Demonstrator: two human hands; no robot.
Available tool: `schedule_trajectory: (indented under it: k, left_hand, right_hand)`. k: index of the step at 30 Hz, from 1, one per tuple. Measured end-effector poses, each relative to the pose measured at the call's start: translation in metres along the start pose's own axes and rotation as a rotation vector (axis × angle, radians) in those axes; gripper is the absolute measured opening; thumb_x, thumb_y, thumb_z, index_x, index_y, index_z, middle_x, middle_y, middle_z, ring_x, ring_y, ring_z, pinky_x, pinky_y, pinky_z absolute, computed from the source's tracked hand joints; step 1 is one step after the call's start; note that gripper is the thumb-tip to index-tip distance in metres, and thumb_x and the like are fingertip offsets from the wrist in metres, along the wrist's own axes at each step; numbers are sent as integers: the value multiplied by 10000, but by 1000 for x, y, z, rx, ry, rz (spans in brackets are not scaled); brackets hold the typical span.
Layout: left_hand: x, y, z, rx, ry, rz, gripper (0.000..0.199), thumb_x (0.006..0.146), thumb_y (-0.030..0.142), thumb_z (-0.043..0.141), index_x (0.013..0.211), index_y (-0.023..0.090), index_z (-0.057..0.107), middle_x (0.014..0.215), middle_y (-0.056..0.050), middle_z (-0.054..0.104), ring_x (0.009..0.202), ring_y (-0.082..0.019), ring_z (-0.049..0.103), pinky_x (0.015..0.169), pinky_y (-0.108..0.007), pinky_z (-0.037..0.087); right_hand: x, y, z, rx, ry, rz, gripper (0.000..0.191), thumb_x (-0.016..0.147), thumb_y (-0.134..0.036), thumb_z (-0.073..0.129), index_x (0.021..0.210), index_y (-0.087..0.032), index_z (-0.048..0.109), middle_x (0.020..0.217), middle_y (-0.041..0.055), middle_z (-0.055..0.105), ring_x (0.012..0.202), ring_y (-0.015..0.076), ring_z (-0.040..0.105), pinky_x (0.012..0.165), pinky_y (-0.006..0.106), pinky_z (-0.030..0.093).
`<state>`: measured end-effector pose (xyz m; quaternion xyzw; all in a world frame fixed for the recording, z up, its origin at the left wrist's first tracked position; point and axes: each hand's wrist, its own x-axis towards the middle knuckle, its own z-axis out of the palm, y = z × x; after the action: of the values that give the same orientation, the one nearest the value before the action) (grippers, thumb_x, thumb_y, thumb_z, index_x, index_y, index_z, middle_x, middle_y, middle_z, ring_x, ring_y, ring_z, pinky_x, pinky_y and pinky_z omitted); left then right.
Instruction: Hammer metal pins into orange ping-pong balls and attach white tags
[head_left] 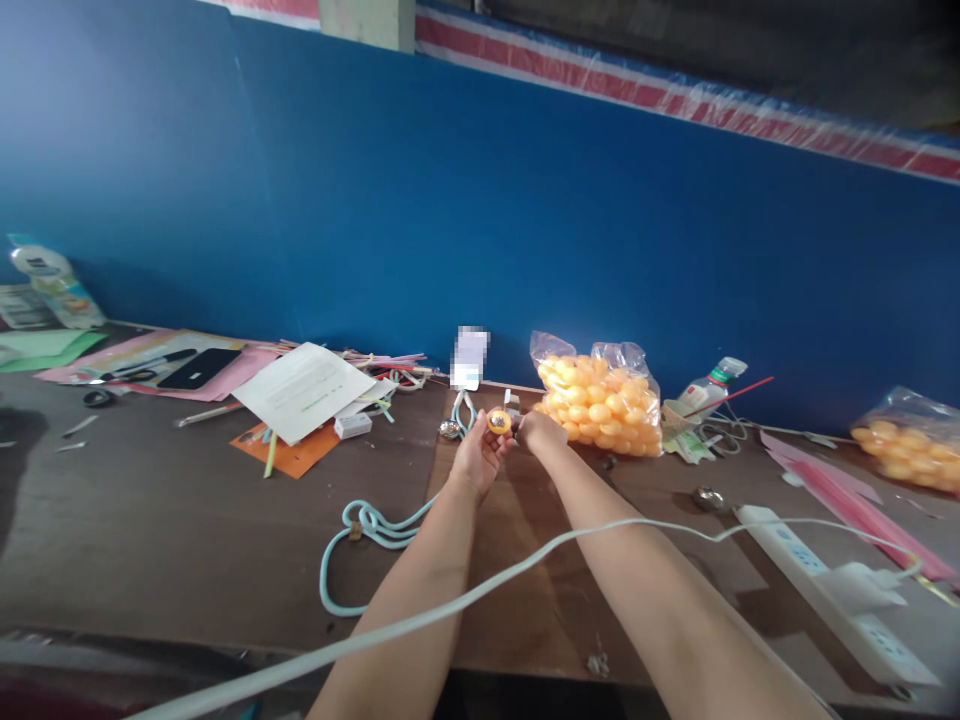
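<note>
My left hand (474, 462) holds a small round orange piece (499, 423), its thumb and fingers closed around the edge. Something shiny and silvery shows in its middle. Close by on the right is my right hand (541, 432), its fingers drawn together at the piece's side; whatever they grip is too small to make out. A shiny metal object (448, 429) lies left of my left hand. Just behind the hands, a phone (470, 362) with a blurred screen leans against the blue wall. Right of my right hand stands a clear bag of orange balls (600, 405).
A white cable (480, 592) crosses in front of my forearms towards a power strip (832, 590). Light-blue cord (367, 520) lies coiled at left. Papers (304, 390), scissors (142, 368), a bottle (716, 388) and a second bag of balls (907, 450) occupy the table.
</note>
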<state>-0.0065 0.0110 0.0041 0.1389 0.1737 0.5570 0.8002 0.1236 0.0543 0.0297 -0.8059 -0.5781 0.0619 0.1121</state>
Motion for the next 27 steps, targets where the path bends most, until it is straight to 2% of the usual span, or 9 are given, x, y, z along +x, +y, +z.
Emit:
schedule_trajectory:
  k: [3, 7, 14, 16, 18, 20, 23, 27]
  left_hand:
    - [0, 0, 0, 11, 3, 9, 345, 898, 388, 540, 1075, 105, 628, 805, -92, 676, 645, -113, 621, 615, -213, 527]
    - [1, -1, -1, 12, 4, 23, 339, 889, 385, 554, 1073, 110, 629, 816, -95, 683, 641, -113, 618, 614, -218, 527]
    - [4, -1, -4, 16, 11, 16, 309, 907, 359, 525, 1072, 118, 627, 815, -86, 683, 643, -110, 622, 610, -211, 525]
    - [4, -1, -5, 21, 14, 11, 300, 907, 347, 527, 1072, 116, 625, 823, -88, 684, 638, -106, 621, 611, -210, 526]
    - [3, -2, -4, 28, 21, 5, 295, 906, 343, 529, 1066, 113, 624, 818, -88, 683, 633, -106, 620, 611, -211, 527]
    - [3, -2, -4, 35, 24, -1, 289, 902, 341, 537, 1060, 114, 624, 817, -88, 684, 629, -106, 618, 606, -209, 525]
    - [1, -2, -3, 45, 17, -5, 279, 895, 325, 549, 1063, 114, 624, 828, -89, 688, 620, -100, 614, 592, -200, 520]
    - [1, -2, -3, 68, 26, -4, 274, 881, 312, 577, 1054, 106, 627, 792, -76, 679, 605, -95, 608, 567, -186, 512]
  right_hand:
    - [-5, -1, -2, -64, -59, -6, 173, 705, -314, 675, 837, -222, 740, 982, 133, 715, 971, 307, 662, 734, 357, 483]
    - [-14, 3, -5, -53, -57, -25, 129, 691, -287, 662, 789, -251, 739, 968, 94, 715, 948, 297, 660, 700, 339, 464]
    - [-24, 28, -6, 246, 47, -91, 118, 729, -287, 589, 733, -241, 698, 821, 37, 712, 810, 213, 647, 662, 286, 438]
    - [-26, 35, -3, 428, 53, -89, 110, 720, -283, 595, 703, -211, 676, 757, 39, 702, 732, 196, 637, 631, 278, 446]
    - [-31, 39, 0, 714, 20, -55, 117, 717, -297, 606, 701, -193, 657, 719, 37, 693, 624, 170, 613, 564, 270, 454]
    - [-37, 42, 1, 1059, -56, 16, 117, 708, -304, 637, 723, -188, 645, 745, 35, 703, 547, 141, 586, 499, 257, 465]
    - [-47, 45, 1, 1480, -199, 140, 113, 675, -242, 706, 741, -179, 639, 802, 44, 722, 540, 102, 587, 470, 210, 501]
    - [-55, 51, 2, 1767, -333, 193, 129, 667, -161, 744, 763, -160, 657, 771, 28, 717, 505, 46, 567, 469, 125, 516]
